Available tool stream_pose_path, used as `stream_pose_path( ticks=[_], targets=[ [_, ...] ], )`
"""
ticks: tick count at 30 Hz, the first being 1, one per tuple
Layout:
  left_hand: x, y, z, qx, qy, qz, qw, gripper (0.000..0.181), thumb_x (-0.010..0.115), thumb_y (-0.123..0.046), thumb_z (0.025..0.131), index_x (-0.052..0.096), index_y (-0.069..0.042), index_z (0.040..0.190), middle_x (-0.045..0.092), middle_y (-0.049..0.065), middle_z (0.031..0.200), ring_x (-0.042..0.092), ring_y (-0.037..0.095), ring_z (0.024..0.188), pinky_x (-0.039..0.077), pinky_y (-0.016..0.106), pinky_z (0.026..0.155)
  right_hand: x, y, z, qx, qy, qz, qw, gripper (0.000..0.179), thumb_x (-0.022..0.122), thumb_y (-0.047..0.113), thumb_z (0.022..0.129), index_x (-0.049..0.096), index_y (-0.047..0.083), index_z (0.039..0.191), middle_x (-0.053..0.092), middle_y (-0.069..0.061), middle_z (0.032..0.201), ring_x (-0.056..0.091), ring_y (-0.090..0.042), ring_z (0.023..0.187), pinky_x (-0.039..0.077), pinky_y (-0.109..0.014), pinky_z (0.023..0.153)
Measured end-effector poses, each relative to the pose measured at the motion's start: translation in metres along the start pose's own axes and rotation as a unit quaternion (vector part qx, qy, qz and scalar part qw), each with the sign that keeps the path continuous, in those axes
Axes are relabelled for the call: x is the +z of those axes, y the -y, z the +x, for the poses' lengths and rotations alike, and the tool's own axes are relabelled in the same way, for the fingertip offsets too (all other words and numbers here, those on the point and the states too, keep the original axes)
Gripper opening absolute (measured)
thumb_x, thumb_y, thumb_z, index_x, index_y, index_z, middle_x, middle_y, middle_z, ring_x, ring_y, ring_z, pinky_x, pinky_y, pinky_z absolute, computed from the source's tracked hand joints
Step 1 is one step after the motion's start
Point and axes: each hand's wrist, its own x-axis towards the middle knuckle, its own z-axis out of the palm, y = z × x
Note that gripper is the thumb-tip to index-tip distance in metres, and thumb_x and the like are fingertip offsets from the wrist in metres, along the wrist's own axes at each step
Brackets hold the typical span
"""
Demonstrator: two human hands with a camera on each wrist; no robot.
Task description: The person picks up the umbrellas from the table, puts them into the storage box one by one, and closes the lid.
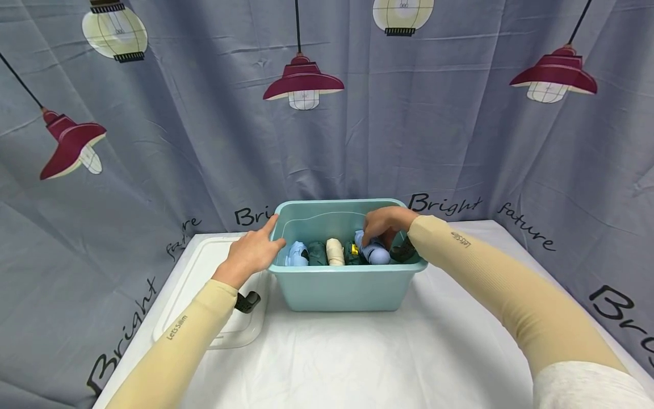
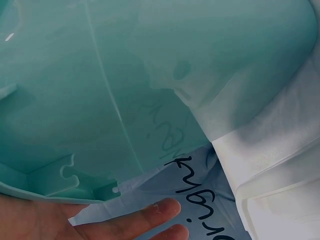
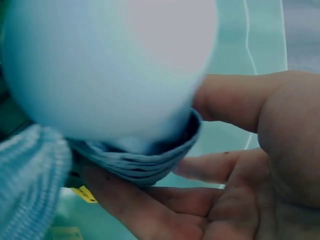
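A light-teal plastic bin (image 1: pixel 347 289) stands at the table's far side with several folded compact umbrellas in a row inside. My right hand (image 1: pixel 386 222) reaches into its right part and grips a blue folded umbrella (image 1: pixel 377 254). In the right wrist view, thumb and fingers (image 3: pixel 145 210) hold the umbrella's pleated cloth below its pale rounded handle (image 3: pixel 115 65). My left hand (image 1: pixel 252 253) rests at the bin's left rim, its index finger stretched along it. The left wrist view shows fingers (image 2: pixel 145 220) straight outside the bin wall.
Left of the blue one lie a dark umbrella with a yellow tag (image 1: pixel 355 250), a cream umbrella (image 1: pixel 335 252), a dark green umbrella (image 1: pixel 317 254) and a light blue umbrella (image 1: pixel 297 254). A white lid (image 1: pixel 237 332) lies left of the bin. A grey curtain (image 1: pixel 225 142) hangs behind.
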Motion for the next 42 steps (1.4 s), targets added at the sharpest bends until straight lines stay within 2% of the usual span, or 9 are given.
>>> stream_pose_path(
  ticks=[2, 8, 15, 22, 29, 37, 42],
  targets=[
    [-0.001, 0.000, 0.000, 0.000, 0.002, 0.000, 1.0000, 0.074, 0.041, -0.049, 0.098, 0.011, -0.030, 0.164, 0.063, 0.010, 0.083, 0.060, 0.026, 0.076, 0.044, 0.042, 0.062, -0.001, 0.000, 0.000, -0.002, 0.013, 0.003, 0.9999, 0.023, 0.067, 0.020, 0.095, 0.067, 0.002, 0.108, 0.068, -0.010, 0.094, 0.068, -0.014, 0.067, 0.059, -0.037, 0.075],
    [-0.003, -0.002, 0.001, 0.000, 0.001, 0.001, 1.0000, 0.075, 0.041, -0.049, 0.098, 0.010, -0.030, 0.164, 0.059, 0.009, 0.074, 0.058, 0.025, 0.070, 0.043, 0.041, 0.059, -0.003, 0.000, -0.003, -0.002, 0.036, 0.016, 0.9992, 0.036, 0.065, 0.023, 0.097, 0.062, -0.001, 0.123, 0.066, -0.012, 0.106, 0.070, -0.018, 0.083, 0.058, -0.040, 0.088],
    [-0.002, -0.002, 0.001, 0.001, 0.003, 0.005, 1.0000, 0.074, 0.040, -0.050, 0.098, 0.010, -0.031, 0.164, 0.062, 0.009, 0.080, 0.060, 0.025, 0.076, 0.044, 0.041, 0.062, -0.005, -0.004, -0.004, 0.006, 0.037, 0.017, 0.9991, 0.048, 0.065, 0.028, 0.098, 0.058, -0.002, 0.134, 0.068, -0.019, 0.118, 0.073, -0.029, 0.099, 0.057, -0.043, 0.089],
    [0.000, -0.001, 0.001, -0.003, 0.007, 0.002, 1.0000, 0.074, 0.040, -0.050, 0.098, 0.010, -0.031, 0.164, 0.062, 0.009, 0.080, 0.059, 0.026, 0.074, 0.043, 0.041, 0.061, -0.004, -0.002, -0.013, 0.003, 0.028, 0.006, 0.9996, 0.057, 0.059, 0.035, 0.101, 0.051, -0.002, 0.144, 0.059, -0.026, 0.135, 0.067, -0.034, 0.115, 0.055, -0.046, 0.094],
    [0.000, -0.001, 0.001, 0.001, -0.002, 0.004, 1.0000, 0.074, 0.040, -0.049, 0.098, 0.012, -0.031, 0.164, 0.067, 0.013, 0.094, 0.061, 0.026, 0.079, 0.045, 0.043, 0.063, -0.001, -0.001, -0.029, -0.048, -0.025, -0.012, 0.9985, 0.066, 0.058, 0.036, 0.101, 0.040, -0.002, 0.152, 0.048, -0.023, 0.150, 0.054, -0.038, 0.131, 0.056, -0.043, 0.093],
    [-0.001, -0.001, 0.000, -0.001, 0.001, 0.003, 1.0000, 0.073, 0.041, -0.049, 0.098, 0.012, -0.032, 0.164, 0.063, 0.011, 0.083, 0.059, 0.026, 0.074, 0.044, 0.042, 0.062, 0.004, -0.005, -0.058, -0.109, -0.097, -0.046, 0.9882, 0.062, 0.059, 0.038, 0.100, 0.047, 0.004, 0.150, 0.053, -0.020, 0.147, 0.061, -0.033, 0.124, 0.051, -0.047, 0.100],
    [-0.001, 0.000, 0.000, 0.000, 0.002, 0.001, 1.0000, 0.073, 0.040, -0.048, 0.098, 0.012, -0.031, 0.164, 0.060, 0.010, 0.077, 0.059, 0.026, 0.072, 0.043, 0.041, 0.061, 0.009, -0.011, -0.073, -0.123, -0.144, -0.030, 0.9814, 0.058, 0.060, 0.036, 0.100, 0.049, 0.006, 0.149, 0.051, -0.020, 0.149, 0.050, -0.037, 0.136, 0.043, -0.054, 0.107]
  ],
)
